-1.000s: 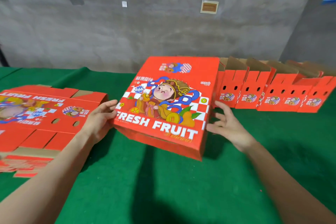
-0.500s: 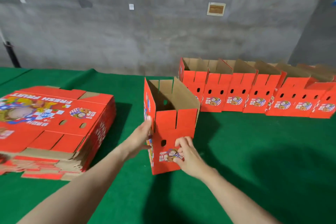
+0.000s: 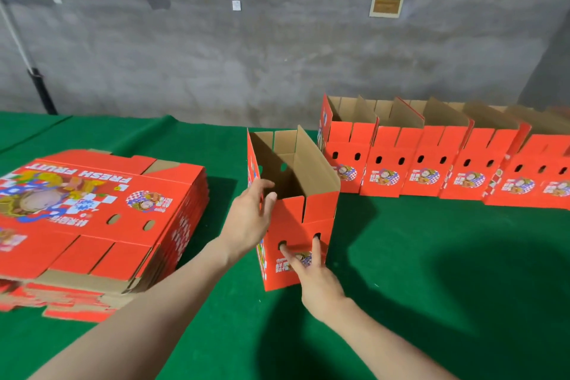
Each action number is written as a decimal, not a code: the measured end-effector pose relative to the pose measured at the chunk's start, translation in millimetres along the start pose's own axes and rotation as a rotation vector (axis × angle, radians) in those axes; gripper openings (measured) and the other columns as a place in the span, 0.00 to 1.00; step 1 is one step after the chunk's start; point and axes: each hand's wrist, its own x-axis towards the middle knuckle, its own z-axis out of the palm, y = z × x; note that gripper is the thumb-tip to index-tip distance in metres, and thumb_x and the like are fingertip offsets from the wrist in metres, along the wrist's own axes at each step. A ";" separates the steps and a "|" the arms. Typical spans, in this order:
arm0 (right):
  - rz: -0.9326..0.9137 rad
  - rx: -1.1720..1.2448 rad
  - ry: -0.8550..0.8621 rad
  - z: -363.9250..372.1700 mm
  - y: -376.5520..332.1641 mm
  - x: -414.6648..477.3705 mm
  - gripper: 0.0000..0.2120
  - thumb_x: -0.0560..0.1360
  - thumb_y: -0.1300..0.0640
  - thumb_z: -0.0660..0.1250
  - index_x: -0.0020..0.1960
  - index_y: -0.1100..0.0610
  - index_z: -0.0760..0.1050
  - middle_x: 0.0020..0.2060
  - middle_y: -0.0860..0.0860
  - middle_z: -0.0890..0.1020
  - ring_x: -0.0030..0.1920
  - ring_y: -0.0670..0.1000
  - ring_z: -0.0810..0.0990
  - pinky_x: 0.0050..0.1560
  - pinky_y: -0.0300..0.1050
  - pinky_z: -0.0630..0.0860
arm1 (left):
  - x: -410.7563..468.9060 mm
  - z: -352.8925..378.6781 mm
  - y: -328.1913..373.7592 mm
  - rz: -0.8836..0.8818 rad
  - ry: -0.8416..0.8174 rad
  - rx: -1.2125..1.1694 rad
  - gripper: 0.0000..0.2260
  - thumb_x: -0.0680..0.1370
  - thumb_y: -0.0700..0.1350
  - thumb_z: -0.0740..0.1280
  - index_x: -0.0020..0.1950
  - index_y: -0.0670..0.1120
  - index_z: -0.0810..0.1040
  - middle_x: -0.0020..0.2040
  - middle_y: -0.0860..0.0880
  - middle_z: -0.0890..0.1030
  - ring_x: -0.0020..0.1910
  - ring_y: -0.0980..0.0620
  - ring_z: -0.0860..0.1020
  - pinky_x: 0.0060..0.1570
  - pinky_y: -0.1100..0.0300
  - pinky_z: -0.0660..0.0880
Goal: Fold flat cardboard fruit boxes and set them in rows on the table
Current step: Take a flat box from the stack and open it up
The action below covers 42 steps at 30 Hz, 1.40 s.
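One folded red fruit box (image 3: 319,210) stands upright in the middle of the green table (image 3: 447,302), its top open and the brown inside showing. My right hand (image 3: 313,276) is on the box's near end face, with two fingers poked into its two round holes. At the box's near left corner is my left hand (image 3: 249,219), fingers spread, touching the top edge. Several folded boxes (image 3: 431,163) stand side by side in a row at the back right. On the left lies a stack of flat boxes (image 3: 92,213).
A grey concrete wall (image 3: 277,55) with blue posters runs behind the table. A dark pole (image 3: 43,89) leans at the far left. Bare green cloth lies between the standing box and the row, and to the right of my right arm.
The box was tipped from its printed side showing to upright with its open top up, and now stands farther back, toward the row. My right fingers went into the end holes; my left hand loosened.
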 end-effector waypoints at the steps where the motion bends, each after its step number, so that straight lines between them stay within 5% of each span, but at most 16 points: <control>1: 0.007 -0.006 -0.006 0.5 -1.1 9.3 0.53 0.70 0.72 0.58 0.70 0.30 0.31 0.71 0.67 0.30 0.50 0.60 0.80 0.50 0.50 0.76 | 8.2 1.7 -4.5 0.003 0.046 0.021 0.10 0.81 0.41 0.60 0.60 0.41 0.75 0.53 0.41 0.81 0.50 0.40 0.80 0.44 0.64 0.66; 4: 0.016 -0.030 -0.046 -0.7 -4.4 31.0 0.53 0.70 0.72 0.59 0.70 0.30 0.30 0.70 0.68 0.28 0.53 0.60 0.79 0.53 0.50 0.75 | 29.3 6.4 -15.0 -0.010 0.043 0.026 0.13 0.81 0.41 0.59 0.65 0.41 0.74 0.57 0.38 0.80 0.55 0.39 0.79 0.46 0.64 0.67; 8: 0.059 -0.065 -0.102 -18.8 -5.2 85.1 0.50 0.73 0.71 0.60 0.73 0.35 0.33 0.70 0.71 0.31 0.64 0.62 0.73 0.56 0.51 0.76 | 86.8 10.1 -32.2 -0.168 -0.227 -0.013 0.25 0.82 0.43 0.56 0.78 0.47 0.51 0.70 0.39 0.69 0.65 0.40 0.72 0.61 0.57 0.69; 16: 0.123 -0.158 -0.162 -41.4 11.4 218.8 0.50 0.75 0.67 0.63 0.73 0.39 0.28 0.71 0.71 0.34 0.72 0.63 0.61 0.58 0.51 0.77 | 191.6 59.5 -69.4 -0.111 -0.237 0.137 0.30 0.78 0.32 0.53 0.77 0.40 0.44 0.76 0.33 0.48 0.77 0.43 0.46 0.67 0.65 0.49; 19: 0.127 -0.191 -0.122 -41.2 29.5 264.8 0.51 0.74 0.67 0.64 0.73 0.38 0.28 0.72 0.71 0.36 0.70 0.63 0.65 0.57 0.50 0.76 | 222.6 73.1 -88.7 -0.059 -0.344 0.179 0.31 0.75 0.30 0.54 0.78 0.42 0.50 0.77 0.35 0.49 0.77 0.47 0.40 0.68 0.67 0.47; 25: 0.184 -0.213 -0.032 -46.4 74.8 321.6 0.50 0.73 0.68 0.62 0.72 0.35 0.30 0.74 0.66 0.40 0.62 0.59 0.76 0.53 0.48 0.75 | 239.0 95.0 -108.1 -0.060 -0.372 0.156 0.30 0.77 0.33 0.57 0.77 0.42 0.52 0.77 0.42 0.56 0.77 0.51 0.50 0.64 0.75 0.46; 31: 0.212 -0.266 -0.004 -56.0 100.0 330.1 0.51 0.74 0.69 0.62 0.71 0.30 0.32 0.74 0.61 0.49 0.60 0.57 0.72 0.50 0.46 0.72 | 221.2 97.6 -119.3 -0.152 -0.352 0.240 0.23 0.78 0.40 0.60 0.73 0.44 0.65 0.69 0.41 0.71 0.66 0.43 0.72 0.65 0.57 0.68; 38: 0.267 -0.372 0.069 -50.6 131.9 318.7 0.47 0.76 0.66 0.59 0.71 0.32 0.29 0.70 0.58 0.56 0.64 0.57 0.67 0.59 0.49 0.73 | 173.0 39.0 -129.3 -0.143 -0.416 0.395 0.19 0.78 0.45 0.61 0.69 0.47 0.71 0.64 0.43 0.77 0.62 0.46 0.75 0.62 0.59 0.70; 42: 0.431 -0.372 -0.106 -66.7 115.7 305.9 0.40 0.77 0.63 0.52 0.74 0.37 0.32 0.75 0.65 0.49 0.72 0.64 0.61 0.69 0.55 0.66 | 151.3 -21.9 -157.8 -0.235 -0.354 0.513 0.19 0.77 0.45 0.61 0.68 0.45 0.72 0.66 0.43 0.76 0.65 0.46 0.74 0.62 0.59 0.70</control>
